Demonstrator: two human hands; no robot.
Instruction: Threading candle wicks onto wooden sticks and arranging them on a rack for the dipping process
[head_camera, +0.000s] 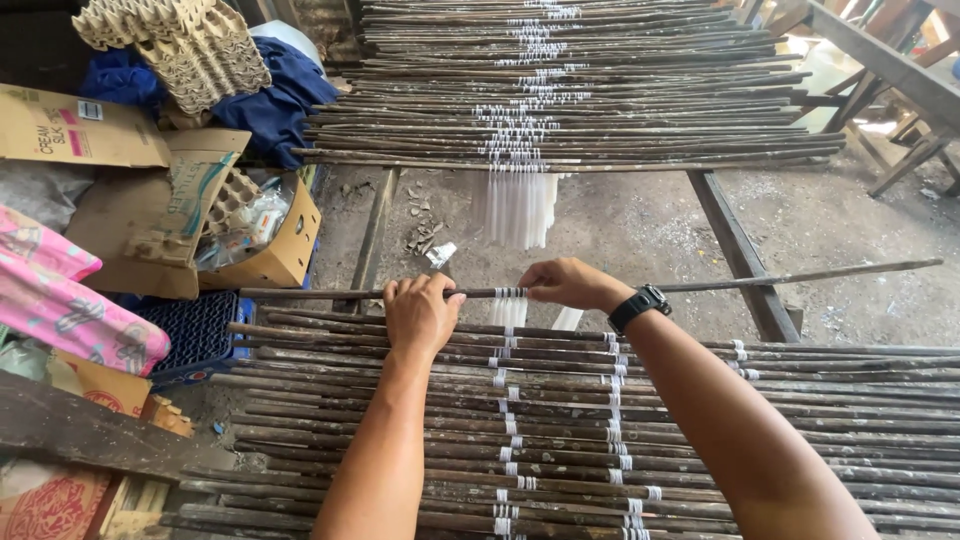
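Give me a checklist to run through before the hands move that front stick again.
1. Left hand grips the front stick: ok.
2. Right hand pinches it beside the white strands: ok.
3. Strands wrapped on the stick: ok; tightness cannot tell.
4. Stick level across the frame rail: ok.
5. Watch away from the strands: ok.
6. Far stick end supported: cannot tell.

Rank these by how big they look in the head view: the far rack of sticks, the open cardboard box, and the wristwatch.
1. Far rack of sticks, largest though farthest.
2. Open cardboard box.
3. Wristwatch on the right hand's wrist, smallest though nearest.
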